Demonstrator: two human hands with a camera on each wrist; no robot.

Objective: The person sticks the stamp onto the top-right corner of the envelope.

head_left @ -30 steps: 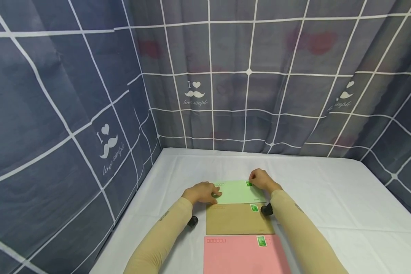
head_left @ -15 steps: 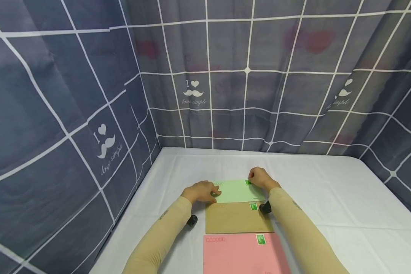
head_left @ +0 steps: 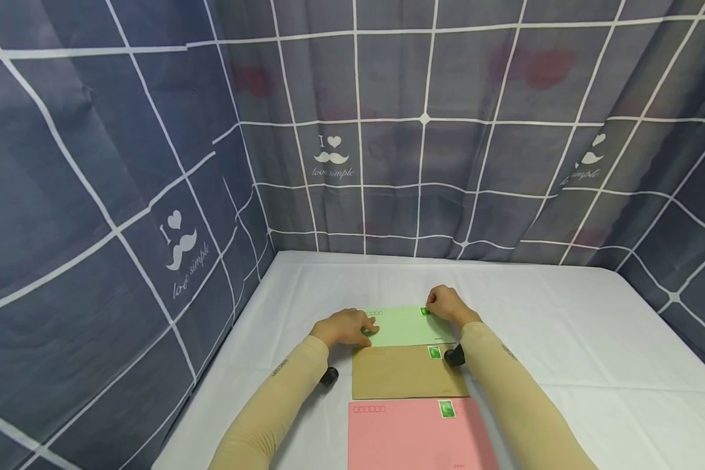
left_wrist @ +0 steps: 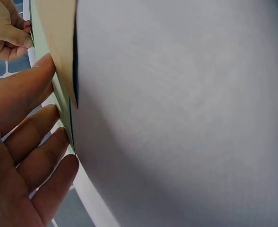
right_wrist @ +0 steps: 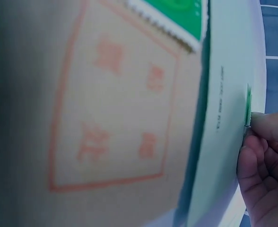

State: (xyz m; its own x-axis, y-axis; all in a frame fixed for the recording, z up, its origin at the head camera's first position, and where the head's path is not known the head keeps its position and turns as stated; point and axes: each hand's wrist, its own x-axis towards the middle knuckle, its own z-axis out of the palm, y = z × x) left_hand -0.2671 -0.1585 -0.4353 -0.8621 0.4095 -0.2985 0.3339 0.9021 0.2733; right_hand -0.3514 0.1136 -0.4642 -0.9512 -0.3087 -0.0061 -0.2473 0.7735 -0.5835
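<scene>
A pale green envelope [head_left: 408,328] lies farthest back in a column of three. At its left end my left hand [head_left: 346,326] rests with fingers spread, the fingertips [left_wrist: 61,135] along the envelope's edge. My right hand [head_left: 448,305] is at the upper right corner, where thumb and fingers pinch a small green stamp [right_wrist: 248,105] by its edge. That stamp stands partly hidden by the hand in the head view. Just nearer lies a brown kraft envelope [head_left: 399,373] with a green stamp [head_left: 434,352] at its upper right. It overlaps the green envelope's lower edge in the left wrist view.
Nearest the body is a pink envelope [head_left: 411,434] bearing its own green stamp [head_left: 447,409]. A white cloth [head_left: 564,326] covers the table. Dark grid-patterned curtains [head_left: 388,156] enclose the back and sides. Black wrist cameras [head_left: 455,356] hang under both sleeves.
The head view has shifted very slightly. Both hands, the pinched stamp and the envelopes keep their places.
</scene>
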